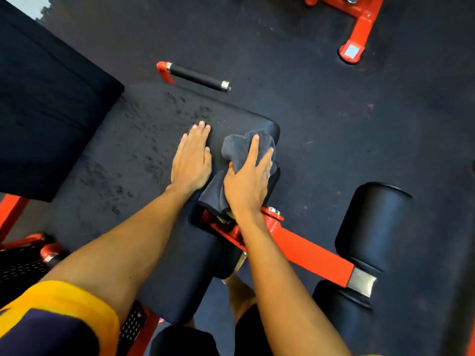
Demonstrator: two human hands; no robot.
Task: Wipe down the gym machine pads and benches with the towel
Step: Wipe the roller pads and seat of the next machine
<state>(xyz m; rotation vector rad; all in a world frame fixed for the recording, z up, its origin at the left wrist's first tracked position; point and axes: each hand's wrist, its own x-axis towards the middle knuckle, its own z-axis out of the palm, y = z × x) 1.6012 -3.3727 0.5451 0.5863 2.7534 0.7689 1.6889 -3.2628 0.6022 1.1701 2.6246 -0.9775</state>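
Right hand presses towel onto pad (left hand flat).

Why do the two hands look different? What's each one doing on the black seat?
The left hand lies flat and bare on the seat pad, fingers close together; the right hand presses on the grey towel, fingers spread. The left hand sits by the dark speckles, the right hand nearer the pad's edge. Both rest on the same black pad.

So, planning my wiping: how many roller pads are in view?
2: far roller pad beyond the orange arm, near roller pad this side of it; more may be hidden.
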